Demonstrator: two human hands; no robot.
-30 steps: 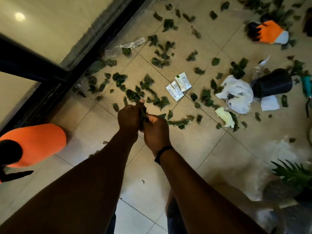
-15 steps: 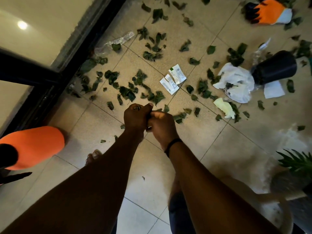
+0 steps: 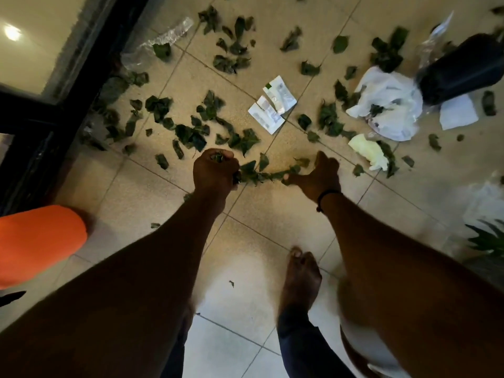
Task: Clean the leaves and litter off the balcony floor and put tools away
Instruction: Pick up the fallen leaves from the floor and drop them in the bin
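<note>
Dark green leaves (image 3: 191, 133) lie scattered over the beige tiled floor (image 3: 152, 197). My left hand (image 3: 215, 170) is a closed fist with a bunch of leaves poking out of its top and side. My right hand (image 3: 317, 175) reaches low to the floor, its fingers pinching a leaf at the end of a short row of leaves (image 3: 261, 174) between the two hands. Litter lies further out: two white paper packets (image 3: 271, 107), a crumpled white plastic bag (image 3: 387, 105), a pale yellow wad (image 3: 368, 151) and a clear plastic wrapper (image 3: 161, 42).
A black pot (image 3: 463, 68) lies tipped over at the upper right beside a white paper (image 3: 458, 113). An orange object (image 3: 38, 241) sits at the left edge. A dark door frame (image 3: 54, 110) runs along the left. My bare foot (image 3: 300, 279) stands below. A green plant (image 3: 488, 238) shows at right.
My hands were pressed together over the leaves; now they have parted, the right hand swinging out to the right onto floor leaves. The view has tilted down and closer.
</note>
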